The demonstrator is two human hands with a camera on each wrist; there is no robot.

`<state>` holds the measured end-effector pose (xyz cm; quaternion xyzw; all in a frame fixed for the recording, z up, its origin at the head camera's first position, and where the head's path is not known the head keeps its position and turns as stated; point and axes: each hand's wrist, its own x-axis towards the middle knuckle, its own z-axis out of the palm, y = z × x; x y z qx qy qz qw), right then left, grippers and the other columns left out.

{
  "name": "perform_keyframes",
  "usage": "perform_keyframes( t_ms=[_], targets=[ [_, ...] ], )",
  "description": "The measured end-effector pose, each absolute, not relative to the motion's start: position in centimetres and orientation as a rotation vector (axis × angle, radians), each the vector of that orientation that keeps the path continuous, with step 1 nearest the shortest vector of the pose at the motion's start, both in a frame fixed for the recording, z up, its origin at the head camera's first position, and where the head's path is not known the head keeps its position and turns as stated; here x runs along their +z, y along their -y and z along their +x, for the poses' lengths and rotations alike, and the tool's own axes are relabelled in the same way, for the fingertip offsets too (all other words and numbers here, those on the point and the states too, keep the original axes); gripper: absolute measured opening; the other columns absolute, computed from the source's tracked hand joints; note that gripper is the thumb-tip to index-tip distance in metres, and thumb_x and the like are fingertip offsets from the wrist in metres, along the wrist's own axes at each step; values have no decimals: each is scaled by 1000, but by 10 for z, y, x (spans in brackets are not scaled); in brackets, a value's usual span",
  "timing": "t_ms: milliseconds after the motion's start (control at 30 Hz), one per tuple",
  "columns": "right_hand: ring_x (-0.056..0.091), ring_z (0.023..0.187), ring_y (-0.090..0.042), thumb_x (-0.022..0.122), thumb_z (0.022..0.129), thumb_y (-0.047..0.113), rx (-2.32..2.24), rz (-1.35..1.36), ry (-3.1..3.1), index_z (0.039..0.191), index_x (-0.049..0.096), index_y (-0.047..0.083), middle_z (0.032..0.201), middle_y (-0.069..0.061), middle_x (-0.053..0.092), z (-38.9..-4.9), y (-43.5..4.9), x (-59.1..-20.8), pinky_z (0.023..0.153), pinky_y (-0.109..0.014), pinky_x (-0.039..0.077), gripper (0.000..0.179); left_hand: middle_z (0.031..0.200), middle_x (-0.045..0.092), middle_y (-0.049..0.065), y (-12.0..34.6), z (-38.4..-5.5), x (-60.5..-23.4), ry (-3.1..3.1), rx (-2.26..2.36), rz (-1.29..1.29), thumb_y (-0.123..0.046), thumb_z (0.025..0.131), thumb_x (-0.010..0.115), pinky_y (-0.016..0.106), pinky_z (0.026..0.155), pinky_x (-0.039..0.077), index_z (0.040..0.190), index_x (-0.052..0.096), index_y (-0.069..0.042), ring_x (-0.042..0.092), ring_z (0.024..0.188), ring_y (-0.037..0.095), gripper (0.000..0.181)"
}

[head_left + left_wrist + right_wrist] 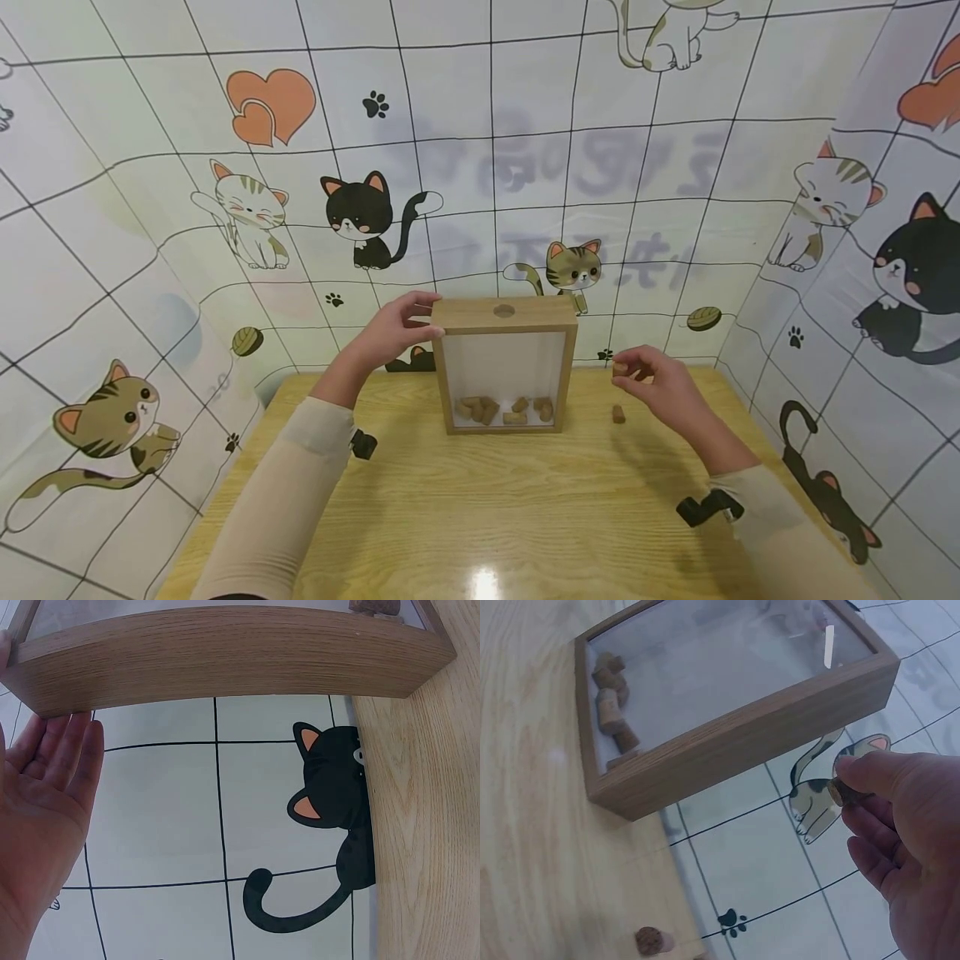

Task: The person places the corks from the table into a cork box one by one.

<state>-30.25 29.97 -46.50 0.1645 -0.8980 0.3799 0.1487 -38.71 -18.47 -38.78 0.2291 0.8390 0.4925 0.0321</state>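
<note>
A wooden shadow box (506, 317) with a clear front and a round hole in its top stands upright on the table. Several corks (513, 418) lie at the bottom inside it. My left hand (397, 327) holds the box's upper left corner, thumb at the front edge and fingers (84, 754) along the side toward the back. To the right of the box, my right hand (667, 387) pinches a cork (837, 793) between thumb and fingers, raised above the table. Below that hand, a loose cork (618, 414) sits on the tabletop.
The wood-grain table (480, 508) has its back edge against a wall covering (465, 183) printed with cats and grid lines. Similar covering rises at the left and right sides. Light reflects off the table near the front.
</note>
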Motion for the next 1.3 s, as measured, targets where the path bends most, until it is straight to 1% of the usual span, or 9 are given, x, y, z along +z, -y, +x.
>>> perform_keyframes(
  t_ms=[167,333,467,633,800,900,1067,1133,1300],
  targets=[
    [71,93,-23,83,101,7,1095,514,2530,128,73,7,110,-6,77,-306,-298,-448,74,-26,60,29,160,54,8,185,-388,-387,-2582,1516,701,-32,101,85,58,111,55,161,54,-19,56,147,37,68],
    [71,92,-20,84,100,7,1069,548,2480,126,74,7,111,-7,77,-308,-292,-427,73,-23,56,28,161,54,7,185,-387,-387,-2580,1514,703,-33,101,86,58,111,55,161,54,-19,56,147,37,69],
    [70,93,-20,83,101,8,1063,573,2457,125,75,9,112,-7,77,-310,-285,-410,74,-22,55,26,161,54,6,185,-387,-388,-2580,1514,704,-33,102,85,58,111,55,161,54,-20,56,147,37,68],
    [69,95,-17,82,103,11,1061,598,2440,126,75,12,114,-4,77,-315,-277,-391,76,-21,53,25,160,54,6,185,-387,-388,-2576,1524,698,-32,102,85,58,110,55,160,54,-21,56,147,37,67],
    [69,95,-17,82,102,9,1085,664,2397,125,75,11,113,-4,76,-321,-267,-373,79,-20,53,24,160,54,6,184,-386,-388,-2571,1529,702,-32,101,85,58,109,56,160,55,-20,57,146,38,67],
    [69,95,-18,82,102,10,1085,699,2385,126,75,11,116,-5,76,-323,-260,-363,78,-21,52,25,160,55,6,184,-385,-387,-2573,1529,704,-32,101,86,58,108,57,160,55,-20,58,145,38,67],
    [69,97,-21,81,103,10,1108,761,2392,129,74,8,121,-7,74,-328,-245,-350,78,-27,53,27,160,54,7,184,-385,-387,-2580,1521,703,-32,101,85,59,109,56,160,54,-20,57,146,38,68],
    [69,98,-22,81,104,10,1128,784,2395,129,74,6,118,-8,74,-331,-238,-346,78,-28,54,27,160,54,7,184,-385,-387,-2584,1517,704,-33,101,85,59,110,55,161,54,-20,57,146,38,68],
    [70,96,-21,82,103,11,1136,820,2397,128,75,7,114,-6,75,-338,-222,-340,76,-28,54,27,160,54,8,185,-386,-388,-2585,1512,710,-34,101,86,59,111,55,161,54,-20,55,148,39,69]
  ],
)
